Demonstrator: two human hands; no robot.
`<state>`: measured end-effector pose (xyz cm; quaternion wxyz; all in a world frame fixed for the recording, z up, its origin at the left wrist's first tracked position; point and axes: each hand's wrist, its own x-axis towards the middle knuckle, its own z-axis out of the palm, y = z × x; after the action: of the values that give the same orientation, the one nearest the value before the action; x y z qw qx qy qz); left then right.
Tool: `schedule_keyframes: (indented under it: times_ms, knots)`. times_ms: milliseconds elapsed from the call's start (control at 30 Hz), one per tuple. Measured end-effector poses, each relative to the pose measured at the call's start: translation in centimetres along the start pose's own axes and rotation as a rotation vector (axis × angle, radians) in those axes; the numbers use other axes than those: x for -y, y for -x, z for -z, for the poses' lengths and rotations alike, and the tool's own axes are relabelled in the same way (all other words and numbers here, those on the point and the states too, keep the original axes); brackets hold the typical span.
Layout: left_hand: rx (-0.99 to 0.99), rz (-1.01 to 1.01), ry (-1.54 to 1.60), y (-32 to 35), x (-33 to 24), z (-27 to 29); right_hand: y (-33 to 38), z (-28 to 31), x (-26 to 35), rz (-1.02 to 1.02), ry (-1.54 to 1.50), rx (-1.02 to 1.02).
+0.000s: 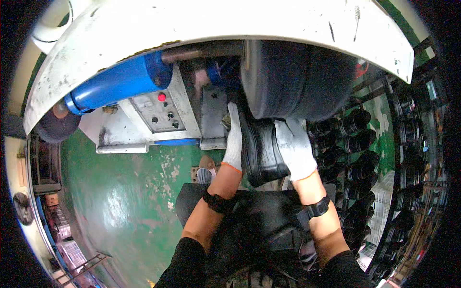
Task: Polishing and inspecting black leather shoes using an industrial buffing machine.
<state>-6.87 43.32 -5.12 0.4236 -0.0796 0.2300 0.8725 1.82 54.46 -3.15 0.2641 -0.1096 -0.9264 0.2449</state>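
At the middle of the frame, a black shoe (pixel 261 151) is held close below a dark wheel (pixel 297 79)

Long and nearly straight, the fingers of the left hand (pixel 234 139) grip the shoe's left side; those of the right hand (pixel 294 146) clasp its right side, their tips near the wheel's lower edge. Both wear white gloves (pixel 300 156). Whether shoe and wheel touch I cannot tell. The wheel's streaked surface suggests it is spinning: a tilt of the shoe or a loose hold could let it be snatched away, and fingertips riding too high could catch the glove fabric. Pressing unevenly might scuff the leather-like upper.

Farther out, a control panel (pixel 156 113) sits left of the hands, below a blue cylinder (pixel 120 79). A white hood (pixel 230 21) spans the top; shoe racks (pixel 353 153) fill the right, green floor (pixel 125 192) the lower left.
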Motion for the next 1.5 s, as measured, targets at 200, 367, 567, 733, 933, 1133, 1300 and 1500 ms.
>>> schedule_keyframes:
  times_ms: [200, 367, 567, 733, 933, 1133, 1300, 1500]
  knots:
    - [-0.055, -0.027, -0.105, -2.9, -2.5, 1.9, 0.2, -0.5, -3.0, -0.184, -0.284, 0.146]
    - [-0.250, -0.131, -0.240, -3.1, -3.2, 2.0, -1.4, -2.3, -2.4, -0.117, -0.290, -0.041]
    - [-0.255, -0.173, -0.160, -2.8, -2.5, 3.2, -1.0, -2.1, -2.0, 0.198, 0.482, 0.078]
    - [-0.364, -0.131, -0.536, -1.9, -2.8, 1.8, -2.3, -1.8, -0.9, -0.190, 0.053, 0.289]
    - [-0.235, -0.136, -0.560, -3.4, -3.3, 5.2, -0.7, -4.3, -7.0, -0.195, -0.062, 0.389]
    - [0.122, 0.187, -0.072, -2.5, -2.6, 3.9, -0.5, -4.9, -6.8, -0.151, -0.164, 0.051]
    - [0.293, 0.326, 0.198, -2.0, -0.3, 2.7, 0.3, -2.4, -9.8, -0.027, 0.202, 0.061]
    - [0.178, 0.032, 0.253, -5.2, 0.2, 6.5, -0.8, -0.5, -7.3, 0.224, 0.522, 0.198]
